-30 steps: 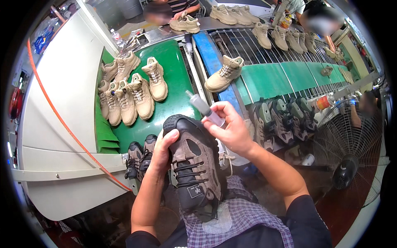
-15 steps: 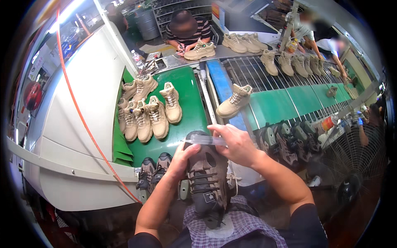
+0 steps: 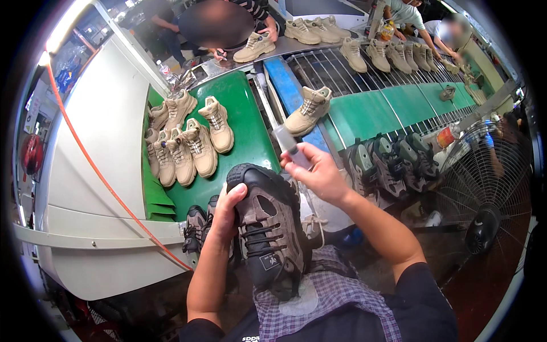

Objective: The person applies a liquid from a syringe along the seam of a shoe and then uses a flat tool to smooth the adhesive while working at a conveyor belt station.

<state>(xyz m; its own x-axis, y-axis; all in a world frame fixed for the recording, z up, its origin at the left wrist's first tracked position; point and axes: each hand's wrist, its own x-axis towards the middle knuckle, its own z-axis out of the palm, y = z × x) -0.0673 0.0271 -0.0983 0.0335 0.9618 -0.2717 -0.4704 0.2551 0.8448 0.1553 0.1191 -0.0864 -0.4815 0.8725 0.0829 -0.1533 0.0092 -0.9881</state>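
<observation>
A grey-brown lace-up hiking shoe (image 3: 273, 211) with black laces and a black toe cap stands toe-away over my lap. My left hand (image 3: 227, 208) is closed on its left side near the toe, with the thumb on the upper. Right of the toe, my right hand (image 3: 316, 171) grips a long translucent plastic piece (image 3: 290, 145). That piece points up and left, apart from the shoe, and its exact kind is unclear. Beyond it, a single beige boot (image 3: 309, 111) rests on the blue edge of the conveyor.
Several beige boots (image 3: 195, 147) stand on a green table (image 3: 245, 114) ahead left. Dark shoes (image 3: 390, 165) line the green conveyor (image 3: 376, 117) at right, near a black fan (image 3: 484, 225). A person across the bench holds a beige boot (image 3: 254, 47). An orange hose (image 3: 99, 157) hangs left.
My right hand has lifted the translucent piece off the shoe's toe and tilted it upward. My left hand has shifted onto the shoe's side. The view has turned, so the surroundings sit higher and further left.
</observation>
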